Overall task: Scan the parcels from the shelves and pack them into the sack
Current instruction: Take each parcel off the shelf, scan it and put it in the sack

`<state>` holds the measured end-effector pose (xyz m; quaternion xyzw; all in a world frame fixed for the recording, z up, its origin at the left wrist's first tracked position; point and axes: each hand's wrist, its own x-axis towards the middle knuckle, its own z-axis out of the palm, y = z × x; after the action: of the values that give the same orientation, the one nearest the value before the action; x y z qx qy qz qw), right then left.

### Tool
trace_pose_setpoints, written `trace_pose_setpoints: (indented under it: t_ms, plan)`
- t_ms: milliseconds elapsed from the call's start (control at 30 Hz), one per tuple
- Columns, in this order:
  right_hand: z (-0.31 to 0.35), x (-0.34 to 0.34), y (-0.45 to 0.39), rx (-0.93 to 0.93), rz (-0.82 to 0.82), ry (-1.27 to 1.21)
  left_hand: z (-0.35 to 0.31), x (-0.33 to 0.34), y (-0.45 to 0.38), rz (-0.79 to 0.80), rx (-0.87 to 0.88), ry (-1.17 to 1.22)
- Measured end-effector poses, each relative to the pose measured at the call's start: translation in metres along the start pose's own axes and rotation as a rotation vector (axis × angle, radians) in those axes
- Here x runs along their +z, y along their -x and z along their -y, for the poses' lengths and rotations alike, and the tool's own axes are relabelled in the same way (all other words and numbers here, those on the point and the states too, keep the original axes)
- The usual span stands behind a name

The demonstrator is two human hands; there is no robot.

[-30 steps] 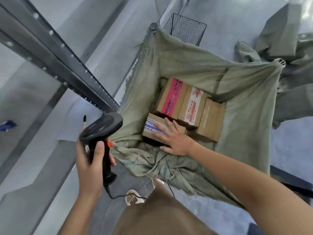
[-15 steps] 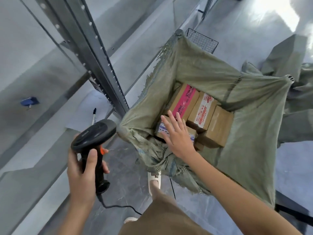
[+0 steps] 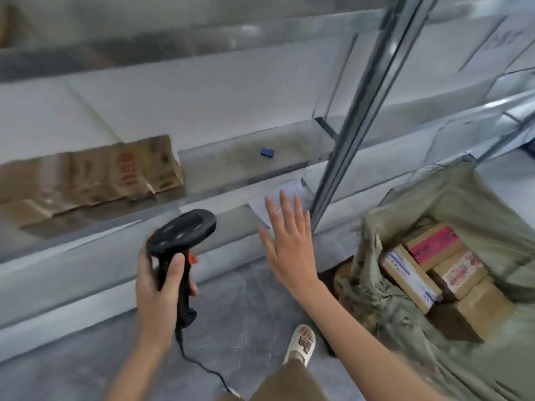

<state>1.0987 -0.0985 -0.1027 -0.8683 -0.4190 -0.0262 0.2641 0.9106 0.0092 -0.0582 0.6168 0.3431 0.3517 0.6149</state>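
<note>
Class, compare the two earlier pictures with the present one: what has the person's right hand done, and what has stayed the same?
The right hand has lifted off the blue-labelled parcel in the sack and swung left toward the shelves, fingers spread, holding nothing. The view turned that way too, bringing a long brown parcel on the shelf into sight. The left hand still grips the scanner, and the parcels remain in the sack.

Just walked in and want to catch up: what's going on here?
A person is packing parcels into a green sack. Four boxes already lie inside it. The left hand grips a black corded scanner. The right hand is open and empty, held out toward the metal shelves, where a worn cardboard box lies on the left.
</note>
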Motion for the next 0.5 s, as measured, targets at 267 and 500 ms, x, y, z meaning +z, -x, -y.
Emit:
trace_pose_setpoints:
  t_ms: [267,500]
  plan:
    - [0.163,0.068,-0.007,-0.257,0.192,-0.030,-0.020,-0.146,0.018,-0.356,0.030,0.074]
    - [0.278,0.135,-0.017,-0.463,0.309,-0.077,-0.019,-0.225,0.018,-0.599,0.046,0.089]
